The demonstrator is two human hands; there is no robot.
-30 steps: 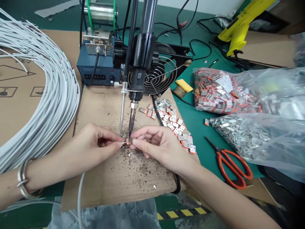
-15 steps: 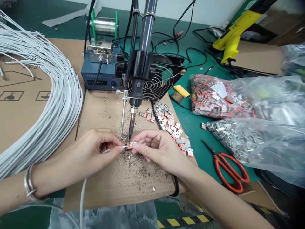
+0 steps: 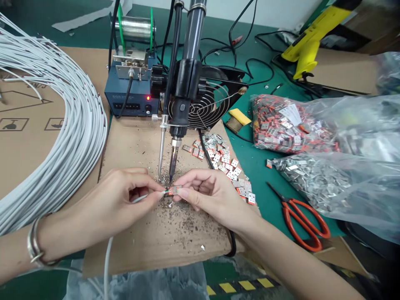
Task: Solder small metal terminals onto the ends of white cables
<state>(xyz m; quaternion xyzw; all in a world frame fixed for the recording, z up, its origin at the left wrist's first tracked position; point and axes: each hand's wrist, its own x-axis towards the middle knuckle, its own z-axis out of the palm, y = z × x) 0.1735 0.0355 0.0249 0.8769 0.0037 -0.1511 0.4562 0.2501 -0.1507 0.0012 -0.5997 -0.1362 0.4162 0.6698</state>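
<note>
Left hand (image 3: 133, 193): closed at thumb and forefinger on a white cable (image 3: 108, 260), close to its end; wearing a silver bracelet (image 3: 33, 243) at the wrist.
Right hand (image 3: 208, 196): gripping the metal end of a USB connector (image 3: 174, 190) between thumb and fingers.
USB connector: held between the two hands, above the cardboard sheet (image 3: 137, 246); orange part turned left, towards the cable end; cannot tell whether joined to it.
Soldering iron (image 3: 182, 107): pointing down from a stand, tip just beyond the connector; cannot tell whether touching.
Feed tube (image 3: 161, 152): running down beside the iron, bent near the tip.
Blue box (image 3: 128, 98): set behind, showing a lit red lamp (image 3: 148, 98), with a solder spool (image 3: 136, 27) above.
Fan (image 3: 200, 109): placed behind the iron.
Loose connectors (image 3: 233, 166): scattered beyond the right hand.
Cable bundle (image 3: 86, 121): curving down at far left.
Green tabletop (image 3: 261, 166): bearing, on the right, two plastic bags (image 3: 281, 125) of parts and orange-handled scissors (image 3: 290, 203).
</note>
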